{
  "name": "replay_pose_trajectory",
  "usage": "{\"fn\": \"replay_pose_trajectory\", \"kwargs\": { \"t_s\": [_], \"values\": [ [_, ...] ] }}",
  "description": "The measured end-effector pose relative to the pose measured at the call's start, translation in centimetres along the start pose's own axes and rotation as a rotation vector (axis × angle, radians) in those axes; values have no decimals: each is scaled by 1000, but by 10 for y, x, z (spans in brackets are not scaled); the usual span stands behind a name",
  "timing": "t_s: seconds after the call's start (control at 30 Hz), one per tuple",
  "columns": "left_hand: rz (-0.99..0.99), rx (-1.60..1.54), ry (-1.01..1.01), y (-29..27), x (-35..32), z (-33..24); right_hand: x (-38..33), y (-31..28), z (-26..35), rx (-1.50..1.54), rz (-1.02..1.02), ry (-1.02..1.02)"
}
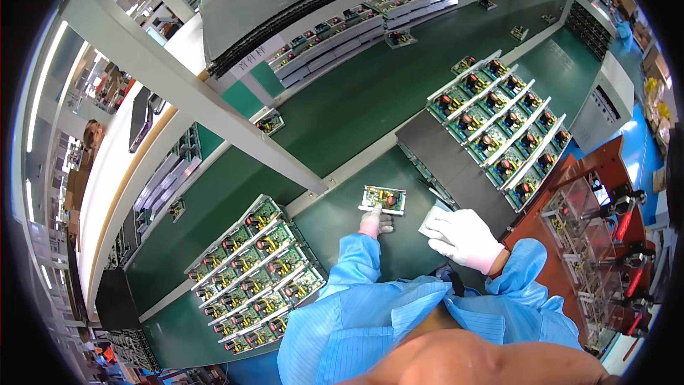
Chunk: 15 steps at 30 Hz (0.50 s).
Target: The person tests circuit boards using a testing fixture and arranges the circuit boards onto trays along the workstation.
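This place seems to be a workshop of an electronics factory. Many similar circuit boards point(468, 122) stand in orderly rows upon the green tabletop point(335, 217). At the right there is a fixture with red clamp handles point(625, 227). The person wears blue work clothes point(356, 314) and white gloves point(467, 239), and long tube lights point(44, 85) shine in the hall behind.

The person over there has on a light-blue smock point(335, 339) with fine darker lines, its long sleeves point(360, 260) loose and creased. White gloves point(456, 227) with pinkish cuffs point(486, 262) cover the left hand point(380, 222) and right hand point(467, 239).
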<state>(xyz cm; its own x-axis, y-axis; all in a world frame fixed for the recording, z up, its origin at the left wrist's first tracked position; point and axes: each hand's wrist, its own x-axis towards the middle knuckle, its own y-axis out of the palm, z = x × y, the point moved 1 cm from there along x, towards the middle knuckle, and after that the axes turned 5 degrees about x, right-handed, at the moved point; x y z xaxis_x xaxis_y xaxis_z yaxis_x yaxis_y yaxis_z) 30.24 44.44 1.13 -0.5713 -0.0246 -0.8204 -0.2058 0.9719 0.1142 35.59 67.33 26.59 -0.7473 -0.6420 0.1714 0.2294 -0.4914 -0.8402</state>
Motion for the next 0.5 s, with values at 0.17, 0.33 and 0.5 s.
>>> {"fn": "replay_pose_trajectory", "kwargs": {
  "t_s": [0.17, 0.33, 0.5],
  "values": [
    [-8, 25, 26, 3, -8, -7, -8, -22, 5, -5, -56, -11],
    [-11, 31, 45, 4, -11, -7, -21, -41, 17, -66, -161, -61],
    [-3, 22, 46, 3, -6, -9, -26, -71, 27, 17, -122, 62]
  ]
}}
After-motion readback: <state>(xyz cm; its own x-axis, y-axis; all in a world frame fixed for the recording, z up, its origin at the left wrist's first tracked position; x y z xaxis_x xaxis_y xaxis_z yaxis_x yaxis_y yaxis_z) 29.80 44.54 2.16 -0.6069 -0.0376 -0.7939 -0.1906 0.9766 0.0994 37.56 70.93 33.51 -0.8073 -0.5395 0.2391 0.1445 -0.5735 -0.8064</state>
